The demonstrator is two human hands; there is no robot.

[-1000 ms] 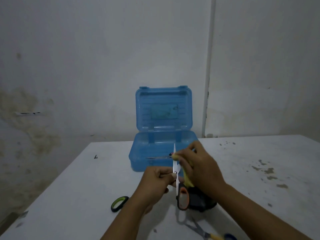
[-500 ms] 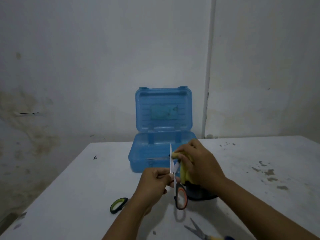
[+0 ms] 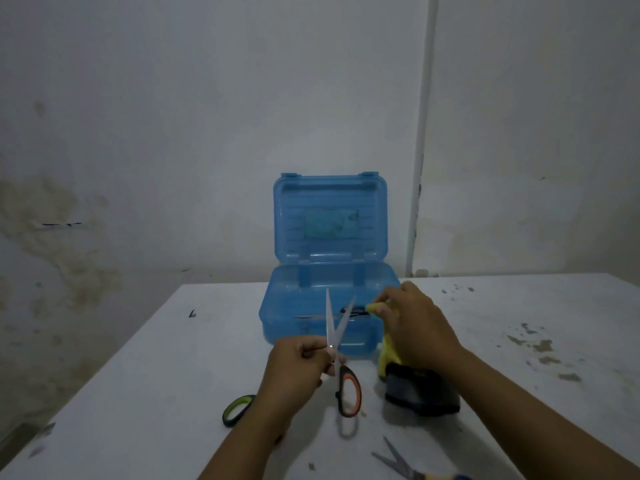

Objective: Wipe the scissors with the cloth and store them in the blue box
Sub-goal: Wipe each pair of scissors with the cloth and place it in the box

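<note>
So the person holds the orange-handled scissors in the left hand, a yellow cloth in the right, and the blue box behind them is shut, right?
Not quite: in the head view the blue box stands open, lid raised. The rest holds: the left hand grips the scissors and the right hand holds the yellow cloth.

Dim light. Pale plaster wall (image 3: 207, 116), brownish damp stains at left. White vertical pipe (image 3: 420, 168) right of centre. White desk (image 3: 138, 393), dark flecks on right side.
</note>
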